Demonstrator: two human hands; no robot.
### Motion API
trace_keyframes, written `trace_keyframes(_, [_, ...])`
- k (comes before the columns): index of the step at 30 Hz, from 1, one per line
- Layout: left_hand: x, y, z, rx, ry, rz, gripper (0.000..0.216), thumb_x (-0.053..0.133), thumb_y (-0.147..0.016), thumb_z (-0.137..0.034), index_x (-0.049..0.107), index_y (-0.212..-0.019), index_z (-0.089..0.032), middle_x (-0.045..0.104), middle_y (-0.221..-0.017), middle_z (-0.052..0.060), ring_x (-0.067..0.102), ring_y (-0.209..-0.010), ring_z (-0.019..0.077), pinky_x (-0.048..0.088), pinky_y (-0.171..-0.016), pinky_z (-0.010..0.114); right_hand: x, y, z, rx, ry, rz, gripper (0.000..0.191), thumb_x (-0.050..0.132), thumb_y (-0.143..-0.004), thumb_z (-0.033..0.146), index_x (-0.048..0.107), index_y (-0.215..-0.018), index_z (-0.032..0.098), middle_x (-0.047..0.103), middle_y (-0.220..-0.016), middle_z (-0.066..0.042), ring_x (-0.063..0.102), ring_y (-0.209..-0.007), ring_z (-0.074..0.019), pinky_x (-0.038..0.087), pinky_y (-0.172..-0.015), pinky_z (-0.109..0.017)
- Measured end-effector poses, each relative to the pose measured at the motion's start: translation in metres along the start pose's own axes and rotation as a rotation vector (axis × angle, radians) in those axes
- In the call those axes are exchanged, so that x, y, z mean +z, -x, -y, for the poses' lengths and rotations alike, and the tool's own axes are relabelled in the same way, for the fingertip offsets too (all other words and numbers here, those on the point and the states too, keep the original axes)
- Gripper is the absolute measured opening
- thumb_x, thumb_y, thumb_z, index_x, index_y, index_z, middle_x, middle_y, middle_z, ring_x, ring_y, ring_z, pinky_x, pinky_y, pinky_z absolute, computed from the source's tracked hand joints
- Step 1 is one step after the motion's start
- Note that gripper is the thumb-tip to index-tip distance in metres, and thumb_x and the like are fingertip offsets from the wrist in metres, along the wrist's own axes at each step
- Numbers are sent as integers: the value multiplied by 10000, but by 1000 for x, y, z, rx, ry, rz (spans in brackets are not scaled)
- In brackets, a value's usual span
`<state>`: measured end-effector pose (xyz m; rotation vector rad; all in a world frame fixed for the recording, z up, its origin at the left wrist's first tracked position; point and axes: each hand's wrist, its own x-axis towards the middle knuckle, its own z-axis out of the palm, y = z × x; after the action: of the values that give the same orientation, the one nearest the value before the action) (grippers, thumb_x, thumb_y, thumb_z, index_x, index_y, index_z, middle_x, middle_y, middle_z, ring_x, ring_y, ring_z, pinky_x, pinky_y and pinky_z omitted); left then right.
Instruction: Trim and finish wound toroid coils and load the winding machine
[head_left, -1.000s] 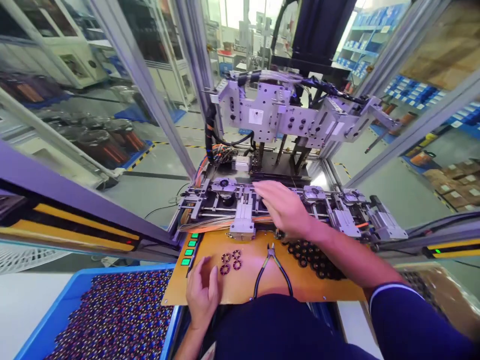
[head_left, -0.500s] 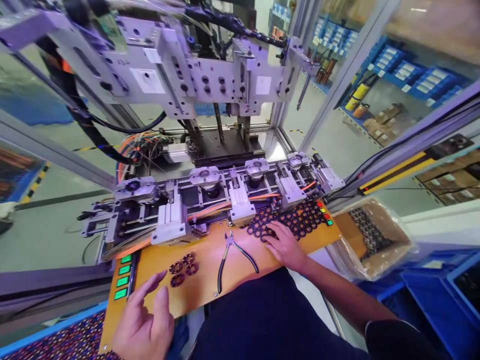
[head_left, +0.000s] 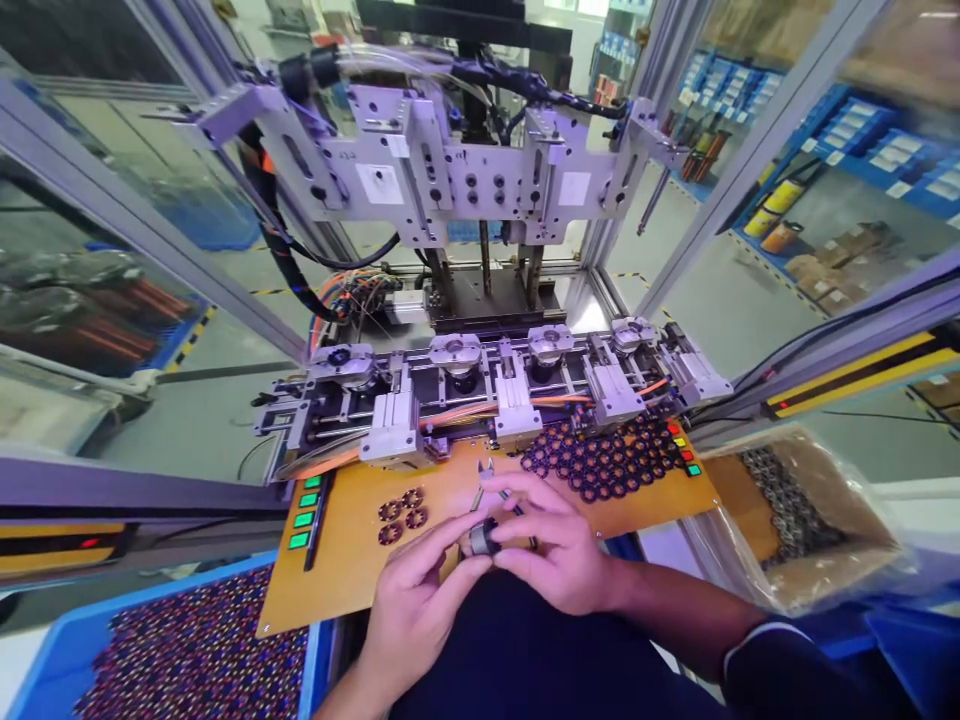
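The orange-yellow tabletop (head_left: 337, 570) carries a tight cluster of four rings (head_left: 406, 519) left of centre, pliers (head_left: 487, 470) lying partly hidden near its middle, a dense spread of dark rings (head_left: 600, 462) to the right, and four green squares (head_left: 303, 520) toward its left end.

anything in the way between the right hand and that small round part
Nothing visible: the right hand touches the small round part, with the left hand at its other side. The pliers lie beyond, not between.

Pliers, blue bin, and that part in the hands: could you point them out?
Pliers (head_left: 487, 472): head view, on the metal end.
Blue bin (head_left: 54, 660): head view, on its left wall.
Part (head_left: 480, 542): head view, on its grey side.
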<state>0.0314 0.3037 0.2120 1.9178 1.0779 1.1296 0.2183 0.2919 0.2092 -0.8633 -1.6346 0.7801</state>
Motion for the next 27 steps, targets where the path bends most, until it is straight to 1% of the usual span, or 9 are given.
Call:
trace_keyframes(2, [-2, 1, -1, 75, -80, -73, 265, 681, -897, -393, 742, -1120, -263, 814, -995, 28, 782, -805, 194, 647, -760, 297, 3, -6, -1, 84, -145, 38, 119, 696, -887, 256, 724, -1000, 233, 638, -1311, -121, 684, -1095, -208, 579, -934, -366])
trace_keyframes(5, [-6, 2, 0, 144, -167, -158, 229, 708, -881, -337, 742, -1088, -246, 803, -970, 41, 774, -814, 202, 651, -734, 312, 10, -11, -5, 174, -211, 87, 82, 699, -883, 264, 726, -955, 234, 666, -1276, -108, 681, -1116, -211, 540, -1015, -388])
trace_keyframes(9, [-11, 5, 2, 184, -203, -224, 246, 703, -878, -234, 727, -1122, -255, 788, -991, 44, 765, -838, 202, 649, -734, 323, 16, -18, -4, 203, -221, 135, 60, 681, -896, 217, 728, -925, 239, 693, -1220, -93, 673, -1140, -189, 539, -1024, -358])
trace_keyframes(11, [-14, 10, 10, 167, -210, -246, 295, 730, -856, -242, 711, -1150, -257, 784, -1001, 48, 762, -841, 211, 647, -753, 343, 11, -33, -4, 169, -209, 188, 70, 679, -901, 203, 732, -938, 228, 695, -1191, -97, 682, -1112, -181, 558, -989, -346])
trace_keyframes(14, [-18, 22, 35, 60, -243, -317, 364, 760, -825, -293, 687, -1179, -254, 776, -1015, 51, 752, -845, 222, 636, -794, 374, -6, -82, -14, -16, -10, 288, 78, 656, -917, 192, 733, -928, 190, 706, -1113, -99, 685, -1040, -172, 573, -934, -347])
trace_keyframes(16, [-21, 31, 61, -18, -299, -408, 369, 738, -839, -298, 669, -1197, -243, 764, -1028, 59, 737, -862, 219, 616, -830, 385, -20, -128, -30, -164, 300, 340, 118, 618, -933, 173, 731, -905, 157, 703, -1092, -101, 669, -1028, -171, 553, -945, -363])
trace_keyframes(20, [-22, 48, 110, -181, -438, -573, 418, 670, -881, -379, 624, -1254, -195, 714, -1130, 134, 685, -1001, 276, 546, -940, 474, -34, -211, -70, -161, 495, 400, 108, 634, -877, 72, 738, -872, 99, 689, -1120, -134, 660, -1023, -200, 522, -956, -380])
trace_keyframes(23, [-20, 60, 134, -310, -479, -610, 476, 606, -906, -441, 585, -1303, -179, 676, -1205, 170, 645, -1105, 317, 504, -992, 522, -32, -237, -94, -147, 589, 512, 125, 640, -849, 32, 745, -839, 100, 695, -1131, -119, 667, -994, -198, 521, -923, -351])
trace_keyframes(27, [-18, 72, 146, -406, -473, -612, 508, 556, -915, -486, 557, -1328, -189, 668, -1232, 155, 620, -1183, 325, 465, -1051, 521, -27, -237, -105, -139, 694, 626, 164, 597, -888, 54, 752, -902, 105, 698, -1140, -107, 651, -1025, -197, 498, -934, -334])
